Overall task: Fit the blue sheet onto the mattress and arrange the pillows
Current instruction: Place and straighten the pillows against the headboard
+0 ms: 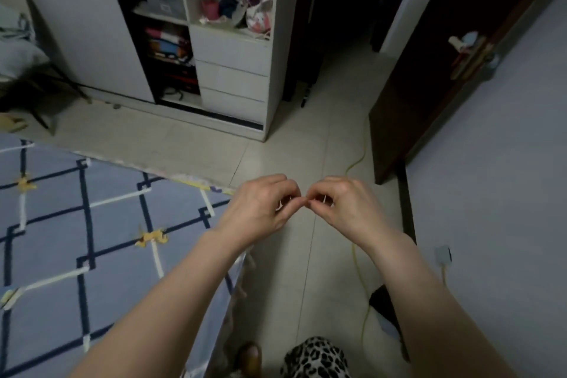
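The risk, as I judged it, was the blue sheet (pixel 92 239) slipping off the mattress corner while nothing held it. My left hand (pixel 260 209) and right hand (pixel 346 209) hovered over the floor (pixel 291 147), fingers curled, tips meeting each other, gripping nothing I could make out. The sheet lay on the bed, left of and below my hands.

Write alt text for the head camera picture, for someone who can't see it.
A person's left hand and right hand meet fingertip to fingertip over a pale tiled floor, holding nothing visible. A bed in a blue sheet with a dark and white grid pattern lies to the left; an open wardrobe and a dark doorway stand ahead.
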